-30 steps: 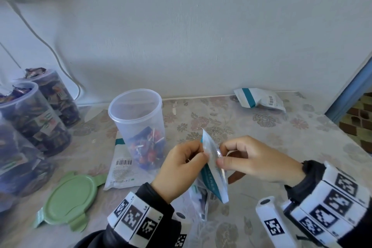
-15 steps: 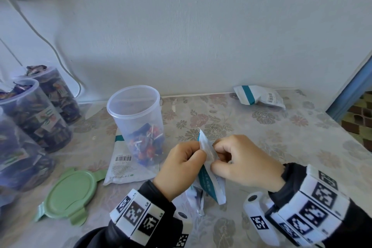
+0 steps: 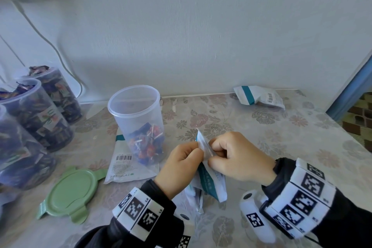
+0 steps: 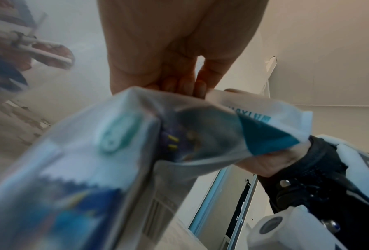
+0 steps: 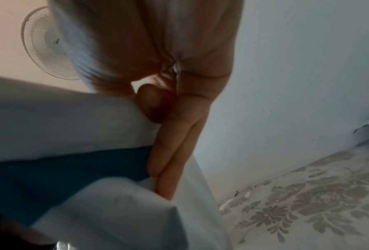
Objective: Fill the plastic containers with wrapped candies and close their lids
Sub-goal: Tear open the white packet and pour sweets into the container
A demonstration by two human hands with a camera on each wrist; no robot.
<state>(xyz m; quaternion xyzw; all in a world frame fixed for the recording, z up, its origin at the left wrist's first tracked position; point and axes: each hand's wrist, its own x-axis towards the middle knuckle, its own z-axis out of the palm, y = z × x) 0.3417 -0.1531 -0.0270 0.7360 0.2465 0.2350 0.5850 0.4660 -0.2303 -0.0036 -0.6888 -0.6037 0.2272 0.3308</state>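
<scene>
Head view: left hand (image 3: 181, 165) and right hand (image 3: 237, 157) both pinch the top edge of a white-and-teal bag (image 3: 210, 183), fingers curled, thumbs against forefingers on opposite sides of the seal. Bag hangs upright above the table (image 3: 261, 131), near its front edge. Open tub (image 3: 138, 121) stands just left of the hands, partly filled with candies (image 3: 147, 145), on top of a flat bag (image 3: 122, 165). Green lid (image 3: 71, 192) lies on the table, left of the flat bag, apart from the tub. Three full tubs (image 3: 40, 119) stand at far left. Another bag (image 3: 259, 97) lies by the wall, well apart.

Left wrist view: left hand (image 4: 179, 55) has fingertips curled onto the bag (image 4: 136, 143) top; the right hand's heel (image 4: 271, 160) touches the bag's teal corner. Dark wrappers show through the film.

Right wrist view: right hand (image 5: 158, 76) holds the bag (image 5: 72, 126), fingers (image 5: 170, 152) pressed along its edge, thumb tucked behind. Floral table (image 5: 307, 203) at lower right; a fan (image 5: 44, 44) at upper left.
</scene>
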